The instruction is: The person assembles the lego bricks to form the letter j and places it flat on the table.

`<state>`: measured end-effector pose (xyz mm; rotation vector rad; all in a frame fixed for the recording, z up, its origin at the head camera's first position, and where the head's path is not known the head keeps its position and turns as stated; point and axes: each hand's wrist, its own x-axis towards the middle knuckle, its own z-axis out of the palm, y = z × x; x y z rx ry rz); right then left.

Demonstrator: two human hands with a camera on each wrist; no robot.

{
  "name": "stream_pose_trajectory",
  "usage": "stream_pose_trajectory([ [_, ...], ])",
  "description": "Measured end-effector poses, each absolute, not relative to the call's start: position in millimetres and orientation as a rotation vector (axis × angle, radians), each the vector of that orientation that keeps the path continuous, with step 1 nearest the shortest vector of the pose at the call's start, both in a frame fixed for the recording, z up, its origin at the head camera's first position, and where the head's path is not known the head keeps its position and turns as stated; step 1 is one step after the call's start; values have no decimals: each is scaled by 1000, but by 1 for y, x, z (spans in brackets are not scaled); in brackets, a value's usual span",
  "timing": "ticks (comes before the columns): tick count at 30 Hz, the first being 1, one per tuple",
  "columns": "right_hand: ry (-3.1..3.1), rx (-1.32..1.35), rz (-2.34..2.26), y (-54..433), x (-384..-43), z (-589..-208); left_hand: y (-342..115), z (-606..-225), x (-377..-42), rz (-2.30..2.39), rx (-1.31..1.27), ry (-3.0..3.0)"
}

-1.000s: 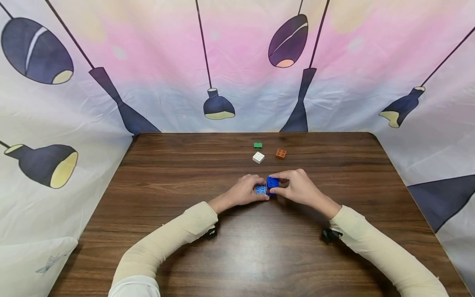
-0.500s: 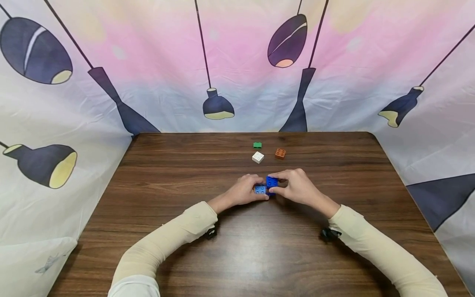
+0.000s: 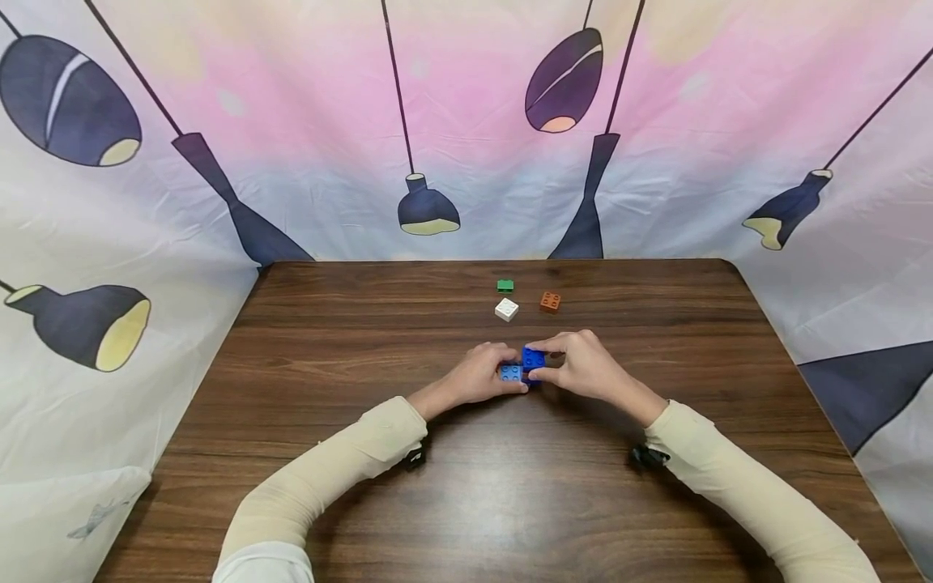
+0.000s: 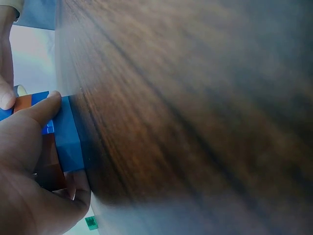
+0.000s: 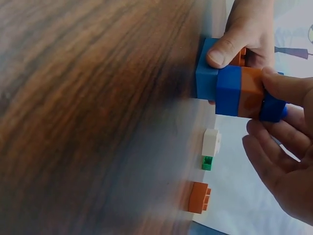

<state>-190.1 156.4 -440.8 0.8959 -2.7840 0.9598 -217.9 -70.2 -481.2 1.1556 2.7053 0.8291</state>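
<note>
Fingers and thumb of my left hand [image 3: 477, 374] grip the base of a toy brick structure, around a long blue brick [image 5: 208, 73] at the bottom. On that base stands a column: a blue brick [image 5: 228, 90], an orange brick [image 5: 251, 93] and a dark blue brick [image 3: 534, 358] on top. My right hand [image 3: 589, 368] pinches the dark blue top brick between thumb and fingers. Left of the column shows a light blue brick [image 3: 511, 372] with its studs up. Behind the left thumb, another orange brick [image 4: 49, 164] is partly hidden.
Beyond the hands, a white brick [image 3: 506, 309], a small green brick [image 3: 505, 286] and a loose orange brick [image 3: 550, 302] lie on the wooden table [image 3: 350, 324]. A cloth printed with lamps [image 3: 428, 210] hangs behind the table's far edge.
Both hands keep their holds on the brick structure. The dark blue brick and the right fingers have shifted barely, if at all; the loose bricks lie as before.
</note>
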Motion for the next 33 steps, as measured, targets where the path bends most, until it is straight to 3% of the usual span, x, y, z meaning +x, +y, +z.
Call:
stream_pose_trajectory([
  [11, -2691, 936, 705, 156, -185, -445, -70, -481, -217, 819, 1160, 2704],
  [33, -2803, 885, 1211, 169, -197, -443, -70, -481, -218, 827, 1160, 2689],
])
